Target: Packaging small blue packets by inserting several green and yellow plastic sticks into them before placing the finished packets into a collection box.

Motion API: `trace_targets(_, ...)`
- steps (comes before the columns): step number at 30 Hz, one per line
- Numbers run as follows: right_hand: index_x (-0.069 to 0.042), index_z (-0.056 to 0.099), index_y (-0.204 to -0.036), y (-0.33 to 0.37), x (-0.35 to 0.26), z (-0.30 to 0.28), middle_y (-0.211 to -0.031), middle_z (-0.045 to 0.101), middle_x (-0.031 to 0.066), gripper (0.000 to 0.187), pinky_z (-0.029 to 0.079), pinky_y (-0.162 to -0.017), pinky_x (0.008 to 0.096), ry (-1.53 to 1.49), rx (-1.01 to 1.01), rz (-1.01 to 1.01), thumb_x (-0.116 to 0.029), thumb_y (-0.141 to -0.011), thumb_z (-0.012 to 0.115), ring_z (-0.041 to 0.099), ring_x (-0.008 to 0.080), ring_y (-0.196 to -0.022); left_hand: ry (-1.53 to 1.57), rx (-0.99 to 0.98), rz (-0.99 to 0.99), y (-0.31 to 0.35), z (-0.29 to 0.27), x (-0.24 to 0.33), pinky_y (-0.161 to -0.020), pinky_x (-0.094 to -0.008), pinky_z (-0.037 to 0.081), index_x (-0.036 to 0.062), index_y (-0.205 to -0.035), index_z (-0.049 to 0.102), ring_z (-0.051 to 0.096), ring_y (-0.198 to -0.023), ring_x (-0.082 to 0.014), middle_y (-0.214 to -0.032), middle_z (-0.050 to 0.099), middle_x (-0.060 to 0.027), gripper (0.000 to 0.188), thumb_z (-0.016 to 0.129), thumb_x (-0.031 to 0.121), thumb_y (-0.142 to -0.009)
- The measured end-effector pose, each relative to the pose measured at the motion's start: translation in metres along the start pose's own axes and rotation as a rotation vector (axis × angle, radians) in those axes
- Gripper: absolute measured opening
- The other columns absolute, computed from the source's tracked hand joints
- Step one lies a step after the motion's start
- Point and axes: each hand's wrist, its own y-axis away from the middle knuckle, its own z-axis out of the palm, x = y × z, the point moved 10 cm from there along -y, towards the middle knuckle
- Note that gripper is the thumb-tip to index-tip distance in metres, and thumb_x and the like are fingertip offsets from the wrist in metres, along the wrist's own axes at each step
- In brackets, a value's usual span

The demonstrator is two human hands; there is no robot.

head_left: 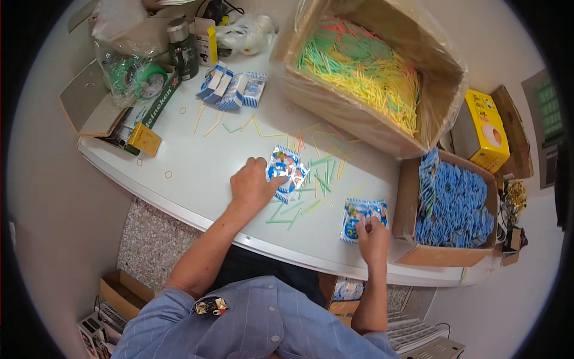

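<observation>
My left hand (253, 183) is closed at the left edge of some shiny blue-and-white packets (282, 163), its thumb lying across their front. These packets overlap, so I cannot tell exactly how many there are. Farther right, my right hand (373, 237) pinches the lower edge of another blue-and-white packet (353, 207) just above or on the white table. Between the hands lie loose green, yellow and pink thin plastic straws (323, 177). The fingertips of both hands are partly hidden.
A large plastic-lined carton (353, 110) full of coloured straws stands at the back right. Nearer right is a carton (439, 256) packed with blue packets. Small blue-and-white boxes (231, 91), a dark flask (181, 49) and an open box with green tape rolls (149, 81) stand back left.
</observation>
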Motion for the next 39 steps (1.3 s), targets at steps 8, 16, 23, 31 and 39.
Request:
trace_targets(8, 0.002, 0.064, -0.097, -0.069, -0.123, -0.094, -0.087, 0.065, 0.0166, 0.016, 0.049, -0.068, 0.0365, -0.13, 0.304, -0.255, -0.012, -0.091, 0.069, 0.062, 0.027, -0.075, 0.261, -0.049, -0.136, -0.002, 0.013, -0.031, -0.06, -0.037, 0.05, 0.0047, -0.085, 0.073, 0.066, -0.065, -0.026, -0.073, 0.07, -0.0108, 0.028, 0.082, 0.03, -0.078)
trace_targets(16, -0.002, 0.069, -0.103, -0.341, -0.265, -0.044, -0.097, 0.066, 0.0218, 0.024, 0.049, -0.08, 0.0486, 0.279, 0.328, -0.772, -0.023, -0.097, 0.058, 0.062, 0.0426, -0.091, 0.344, -0.019, 0.134, -0.007, 0.0, -0.018, -0.062, -0.0401, 0.051, 0.0037, -0.087, 0.075, 0.067, -0.07, -0.0315, -0.078, 0.07, -0.0151, 0.015, 0.07, 0.017, -0.089)
trace_targets(23, -0.006, 0.067, -0.115, -0.45, -0.286, 0.037, -0.115, 0.067, 0.0212, 0.032, 0.052, -0.09, 0.0491, 0.772, 0.207, -0.754, -0.028, -0.096, 0.054, 0.063, 0.0396, -0.109, 0.288, 0.048, 0.197, -0.01, -0.007, -0.008, -0.06, -0.0367, 0.054, 0.0022, -0.102, 0.073, 0.066, -0.069, -0.0293, -0.08, 0.066, -0.0135, 0.016, 0.071, 0.004, -0.086)
trace_targets(31, -0.006, 0.066, -0.119, -0.468, -0.301, 0.068, -0.119, 0.067, 0.021, 0.035, 0.053, -0.092, 0.0471, 0.831, 0.089, -0.735, -0.023, -0.094, 0.049, 0.065, 0.037, -0.112, 0.432, 0.088, 0.129, -0.013, -0.007, -0.027, -0.059, -0.0336, 0.054, 0.0, -0.102, 0.072, 0.068, -0.068, -0.0258, -0.088, 0.07, -0.0145, 0.014, 0.069, 0.003, -0.089)
trace_targets(39, -0.002, 0.062, -0.111, -0.45, -0.254, -0.009, -0.103, 0.069, 0.0138, 0.026, 0.05, -0.074, 0.0393, 0.609, 0.039, -0.682, -0.023, -0.1, 0.051, 0.063, 0.03, -0.083, 0.43, 0.091, 0.124, -0.009, -0.005, -0.025, -0.062, -0.0352, 0.054, 0.001, -0.102, 0.072, 0.067, -0.073, -0.0269, -0.088, 0.068, -0.0123, 0.015, 0.07, 0.007, -0.089)
